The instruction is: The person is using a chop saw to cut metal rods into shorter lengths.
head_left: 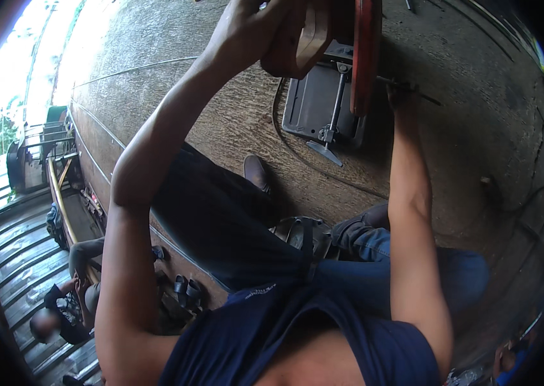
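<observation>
At the top edge, my left hand (256, 19) is closed round the red loop-shaped handle (285, 48) of a cut-off saw; part of the hand is out of the picture. The saw's red guard (363, 61) stands upright over a dark metal base (307, 96). A clamp screw (338, 96) runs along that base to a crank handle (325, 153) on the near side. To the right of the guard, my right hand (403, 98) is closed on a thin dark metal rod (427, 98), which reaches toward the guard. Shadow hides most of its fingers.
A dark cable (310, 166) curves over the brown floor around the saw. My shoe (256, 172) rests close to the base. Sandals (188, 291) lie at the left, near another seated person (66, 312). Thin rods (490, 29) lie at the far right.
</observation>
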`<control>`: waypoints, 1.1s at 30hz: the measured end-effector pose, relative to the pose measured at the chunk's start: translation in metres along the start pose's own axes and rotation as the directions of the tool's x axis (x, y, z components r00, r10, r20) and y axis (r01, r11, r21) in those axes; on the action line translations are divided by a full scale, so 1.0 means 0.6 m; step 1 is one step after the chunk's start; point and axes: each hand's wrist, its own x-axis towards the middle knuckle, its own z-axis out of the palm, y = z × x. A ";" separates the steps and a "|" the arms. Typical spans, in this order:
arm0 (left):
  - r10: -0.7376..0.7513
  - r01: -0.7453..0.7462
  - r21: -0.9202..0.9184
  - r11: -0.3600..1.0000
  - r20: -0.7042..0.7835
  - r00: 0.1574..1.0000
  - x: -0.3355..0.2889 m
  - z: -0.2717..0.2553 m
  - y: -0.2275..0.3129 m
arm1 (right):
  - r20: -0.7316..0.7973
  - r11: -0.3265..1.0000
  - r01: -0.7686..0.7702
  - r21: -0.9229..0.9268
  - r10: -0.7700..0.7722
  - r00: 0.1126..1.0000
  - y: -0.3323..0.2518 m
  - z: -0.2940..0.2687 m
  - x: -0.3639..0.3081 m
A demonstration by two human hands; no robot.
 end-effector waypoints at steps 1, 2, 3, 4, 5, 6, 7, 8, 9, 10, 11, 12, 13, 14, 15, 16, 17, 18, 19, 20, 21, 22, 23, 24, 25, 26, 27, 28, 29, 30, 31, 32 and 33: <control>-0.034 0.034 -0.018 0.999 0.002 0.999 0.003 0.003 0.001 | 0.187 0.999 -0.024 0.031 0.018 0.982 0.005 0.000 0.017; -0.028 0.028 0.010 1.000 -0.047 0.998 0.003 0.007 0.002 | 0.440 0.994 -0.085 0.061 0.050 0.897 0.006 -0.005 0.029; -0.019 0.022 0.037 0.999 -0.093 0.995 0.004 0.009 0.003 | 0.355 0.999 -0.033 0.031 0.020 0.935 0.006 -0.011 0.040; -0.006 0.015 0.064 0.998 -0.138 0.990 0.006 0.012 0.003 | 0.420 0.999 -0.040 0.025 0.026 0.907 0.006 -0.017 0.050; 0.019 -0.015 0.037 0.999 -0.107 0.994 0.006 0.013 0.003 | 0.149 0.997 0.049 -0.061 -0.039 0.988 0.002 -0.020 0.060; 0.048 -0.047 0.010 0.999 -0.080 0.996 0.008 0.013 0.003 | -0.078 0.978 0.114 -0.176 -0.129 0.989 -0.003 -0.023 0.067; 0.061 -0.061 0.006 0.998 -0.076 0.995 0.008 0.011 0.003 | -0.065 0.949 0.176 -0.261 -0.199 0.978 -0.016 -0.027 0.070; 0.067 -0.066 0.008 0.998 -0.078 0.995 0.009 0.011 0.001 | 0.000 0.906 0.243 -0.347 -0.259 0.966 -0.036 -0.031 0.069; 0.072 -0.071 0.011 0.997 -0.083 0.994 0.009 0.009 0.000 | 0.081 0.849 0.310 -0.427 -0.306 0.949 -0.058 -0.034 0.067; 0.076 -0.075 0.015 0.997 -0.084 0.994 0.010 0.007 -0.001 | 0.115 0.771 0.358 -0.527 -0.353 0.928 -0.087 -0.037 0.065; 0.080 -0.079 0.015 0.997 -0.086 0.993 0.010 0.005 -0.003 | 0.108 0.702 0.351 -0.620 -0.366 0.924 -0.127 -0.045 0.059; 0.087 -0.086 0.014 0.996 -0.086 0.992 0.011 0.004 -0.005 | 0.199 0.366 0.367 -0.855 -0.422 0.884 -0.179 -0.054 0.053; 0.091 -0.090 0.015 0.996 -0.086 0.992 0.011 0.004 -0.007 | 0.253 0.021 0.291 -0.956 -0.441 0.861 -0.233 -0.067 0.046; 0.098 -0.097 0.017 0.995 -0.089 0.991 0.011 0.003 -0.009 | 0.309 -0.305 0.182 -0.935 -0.447 0.839 -0.293 -0.080 0.040; 0.103 -0.102 0.016 0.995 -0.089 0.991 0.012 0.003 -0.010 | 0.291 -0.353 0.128 -0.927 -0.459 0.839 -0.350 -0.096 0.035; 0.102 -0.101 0.014 0.995 -0.088 0.991 0.013 0.005 -0.012 | 0.292 -0.497 0.018 -0.868 -0.481 0.827 -0.404 -0.113 0.031; 0.107 -0.106 0.015 0.994 -0.092 0.990 0.015 0.005 -0.013 | 0.268 -0.525 -0.062 -0.849 -0.529 0.805 -0.459 -0.130 0.024; 0.105 -0.105 0.010 0.994 -0.087 0.991 0.017 0.006 -0.015 | 0.175 -0.383 -0.090 -0.919 -0.604 0.778 -0.503 -0.148 0.019; 0.107 -0.107 0.008 0.994 -0.087 0.990 0.020 0.006 -0.015 | 0.039 -0.131 -0.066 -0.989 -0.670 0.741 -0.544 -0.161 0.012; 0.112 -0.112 0.006 0.994 -0.091 0.990 0.020 0.008 -0.017 | -0.121 0.199 0.036 -0.979 -0.717 0.686 -0.575 -0.172 0.004; 0.113 -0.113 0.003 0.994 -0.088 0.990 0.024 0.007 -0.018 | -0.238 0.454 0.159 -0.877 -0.696 0.677 -0.595 -0.178 -0.003; 0.112 -0.112 0.000 0.994 -0.087 0.990 0.025 0.007 -0.020 | -0.334 0.634 0.272 -0.723 -0.667 0.666 -0.599 -0.179 -0.010; 0.112 -0.112 -0.004 0.994 -0.091 0.990 0.026 0.008 -0.024 | -0.396 0.736 0.351 -0.579 -0.630 0.668 -0.583 -0.177 -0.016; 0.109 -0.110 -0.008 0.994 -0.085 0.990 0.029 0.007 -0.026 | -0.406 0.787 0.372 -0.491 -0.585 0.702 -0.553 -0.169 -0.020; 0.105 -0.107 -0.014 0.994 -0.085 0.991 0.030 0.008 -0.030 | -0.387 0.830 0.368 -0.419 -0.530 0.755 -0.504 -0.157 -0.022; 0.116 -0.116 -0.002 0.993 -0.080 0.990 0.032 0.007 -0.032 | -0.384 0.853 0.353 -0.384 -0.495 0.779 -0.441 -0.145 -0.026; 0.130 -0.130 -0.002 0.991 -0.093 0.987 0.035 0.008 -0.035 | -0.170 0.864 0.355 -0.356 -0.433 0.885 -0.356 -0.134 -0.025; 0.144 -0.144 -0.001 0.990 -0.108 0.984 0.039 0.010 -0.038 | -0.088 0.943 0.221 -0.249 -0.250 0.964 -0.283 -0.108 -0.021; 0.160 -0.161 0.000 0.987 -0.125 0.979 0.042 0.012 -0.040 | -0.054 0.973 0.155 -0.172 -0.166 0.985 -0.221 -0.089 -0.030; 0.155 -0.160 -0.026 0.987 -0.130 0.979 0.042 0.012 -0.042 | 0.061 0.996 0.043 -0.082 -0.038 0.997 -0.165 -0.070 -0.036; 0.147 -0.155 -0.053 0.986 -0.136 0.980 0.042 0.012 -0.043 | -0.081 0.985 0.107 -0.135 -0.118 0.990 -0.129 -0.049 -0.040; 0.138 -0.151 -0.080 0.985 -0.144 0.980 0.041 0.012 -0.043 | -0.148 0.976 0.128 -0.175 -0.154 0.977 -0.096 -0.026 -0.032; 0.142 -0.149 -0.048 0.988 -0.136 0.980 0.040 0.011 -0.042 | -0.187 0.967 0.135 -0.217 -0.176 0.966 -0.074 -0.007 -0.023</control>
